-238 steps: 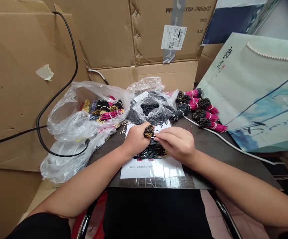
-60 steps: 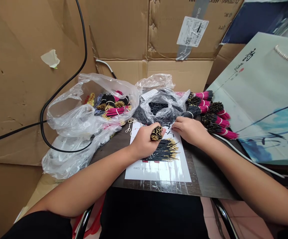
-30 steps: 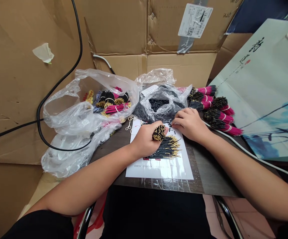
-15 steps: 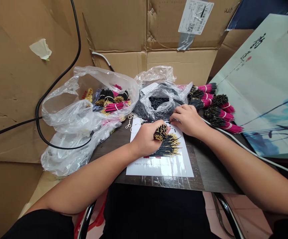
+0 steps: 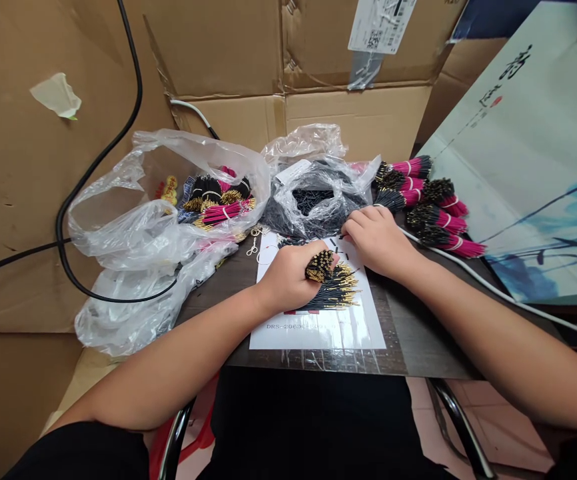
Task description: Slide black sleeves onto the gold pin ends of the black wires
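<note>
Brown cardboard walls off the back and left of a dark table, with a black cable looping down it and pink floor tiles showing past the table's near right corner. At the far right corner, a pale paper gift bag with brush lettering leans beside pink-sleeved wire bundles. A plastic bag of black wires sits at the far edge, and a fuller plastic bag spills over the left edge. A white paper sheet near the front edge reads "DRS-206" before the print gets hard to make out; the box label is too small to read. Over the middle of the sheet, the left hand is closed around a bundle of black wires, its long axis tilted up out of the fist, gold ends uppermost. Loose gold-tipped wires fan rightward just beneath. The right hand rests curled at the sheet's far edge, fingertips at the paper; whether they pinch anything, I cannot tell.
</note>
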`<state>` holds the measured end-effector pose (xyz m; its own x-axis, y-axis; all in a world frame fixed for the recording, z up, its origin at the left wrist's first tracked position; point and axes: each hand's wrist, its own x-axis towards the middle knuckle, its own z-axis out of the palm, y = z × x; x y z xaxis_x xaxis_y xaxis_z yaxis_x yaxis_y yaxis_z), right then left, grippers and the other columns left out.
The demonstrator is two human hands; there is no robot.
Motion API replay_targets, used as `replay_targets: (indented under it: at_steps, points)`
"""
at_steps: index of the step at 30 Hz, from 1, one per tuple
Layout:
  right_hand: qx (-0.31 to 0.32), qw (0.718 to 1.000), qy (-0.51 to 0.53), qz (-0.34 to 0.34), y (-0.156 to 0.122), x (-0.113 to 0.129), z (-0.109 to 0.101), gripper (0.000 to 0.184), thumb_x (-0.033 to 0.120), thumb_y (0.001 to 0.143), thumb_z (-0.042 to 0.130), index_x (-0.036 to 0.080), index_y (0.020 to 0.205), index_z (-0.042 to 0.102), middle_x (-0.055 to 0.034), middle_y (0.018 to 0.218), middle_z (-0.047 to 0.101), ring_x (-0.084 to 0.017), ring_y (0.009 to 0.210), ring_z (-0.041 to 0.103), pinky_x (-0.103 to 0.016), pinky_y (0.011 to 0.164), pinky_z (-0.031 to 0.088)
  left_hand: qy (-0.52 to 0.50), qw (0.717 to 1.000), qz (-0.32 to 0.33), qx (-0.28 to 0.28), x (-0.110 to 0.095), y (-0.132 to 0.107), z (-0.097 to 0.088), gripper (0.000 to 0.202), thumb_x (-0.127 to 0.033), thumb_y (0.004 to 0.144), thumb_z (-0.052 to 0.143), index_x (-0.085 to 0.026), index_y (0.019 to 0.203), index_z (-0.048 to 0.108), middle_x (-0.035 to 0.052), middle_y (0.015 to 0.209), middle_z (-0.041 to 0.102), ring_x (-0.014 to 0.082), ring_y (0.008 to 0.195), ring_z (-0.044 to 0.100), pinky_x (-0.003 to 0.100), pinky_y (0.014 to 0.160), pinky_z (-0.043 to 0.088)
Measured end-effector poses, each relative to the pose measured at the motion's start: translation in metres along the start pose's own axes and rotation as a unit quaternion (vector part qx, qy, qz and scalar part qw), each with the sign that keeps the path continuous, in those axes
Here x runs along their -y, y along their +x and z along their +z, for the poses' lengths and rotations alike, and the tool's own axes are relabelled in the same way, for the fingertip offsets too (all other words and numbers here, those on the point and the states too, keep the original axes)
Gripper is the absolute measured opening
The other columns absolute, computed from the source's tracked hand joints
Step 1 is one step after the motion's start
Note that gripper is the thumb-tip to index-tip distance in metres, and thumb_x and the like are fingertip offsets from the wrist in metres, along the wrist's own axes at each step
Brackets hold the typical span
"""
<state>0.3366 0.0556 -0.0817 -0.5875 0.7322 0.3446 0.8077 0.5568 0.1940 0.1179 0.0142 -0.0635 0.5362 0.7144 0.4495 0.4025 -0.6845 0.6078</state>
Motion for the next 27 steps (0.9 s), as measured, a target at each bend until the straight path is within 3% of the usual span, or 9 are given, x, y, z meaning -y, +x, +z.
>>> replay_targets:
  at_steps: [5,11,14,19,23,27]
  points:
    - [-0.015,0.999,0.036,-0.001,-0.001,0.008,-0.008,0.015,0.019,0.091,0.039,0.016,0.087,0.054,-0.0091,0.087,0.058,-0.022,0.083,0.042,-0.035,0.072,0.029,-0.002,1.0,-0.004,0.021,0.0,0.0,0.0,0.019,-0.029,0.089,0.05,-0.015,0.078,0.054,-0.0013,0.068,0.055,0.0063,0.06,0.047,0.019,0.062,0.037]
    - [-0.097,0.991,0.096,-0.006,-0.002,0.019,-0.021,0.018,0.019,0.093,0.035,0.017,0.09,0.053,-0.0096,0.095,0.057,-0.021,0.086,0.042,-0.035,0.077,0.033,0.004,1.0,0.006,-0.007,-0.001,0.0,0.0,0.013,-0.028,0.087,0.052,-0.015,0.088,0.057,0.0001,0.08,0.063,0.0078,0.071,0.058,0.018,0.068,0.041]
    - [-0.063,0.993,0.096,0.019,-0.002,0.013,-0.011,0.017,0.019,0.092,0.036,0.017,0.092,0.053,-0.0095,0.092,0.057,-0.022,0.085,0.042,-0.035,0.075,0.032,0.017,1.0,0.006,0.016,0.002,0.001,-0.001,0.009,-0.019,0.081,0.054,-0.016,0.089,0.058,0.0001,0.084,0.065,0.0094,0.074,0.061,0.018,0.069,0.042]
    - [-0.008,0.993,0.11,0.032,-0.003,0.004,0.007,0.009,0.016,0.087,0.042,0.017,0.088,0.051,-0.007,0.085,0.057,-0.021,0.082,0.043,-0.034,0.071,0.029,0.044,0.997,-0.038,0.048,0.007,0.002,-0.001,0.023,-0.008,0.07,0.051,-0.017,0.089,0.06,-0.0004,0.085,0.066,0.0114,0.075,0.061,0.02,0.069,0.043]
    - [-0.009,0.993,0.119,0.022,-0.004,0.01,0.0,0.01,0.012,0.087,0.041,0.018,0.088,0.049,-0.0062,0.084,0.056,-0.02,0.082,0.044,-0.033,0.073,0.03,0.053,0.996,-0.071,0.032,0.011,0.005,0.0,0.016,-0.012,0.076,0.051,-0.017,0.089,0.06,0.0,0.084,0.066,0.0117,0.075,0.06,0.021,0.072,0.043]
    - [-0.032,0.988,0.149,-0.013,-0.005,0.023,-0.019,0.012,0.011,0.088,0.039,0.017,0.088,0.049,-0.0068,0.086,0.056,-0.019,0.081,0.043,-0.032,0.073,0.033,0.028,0.998,-0.052,0.026,0.01,0.005,0.0,0.011,-0.02,0.084,0.051,-0.016,0.09,0.059,0.0011,0.083,0.065,0.0101,0.074,0.059,0.02,0.071,0.043]
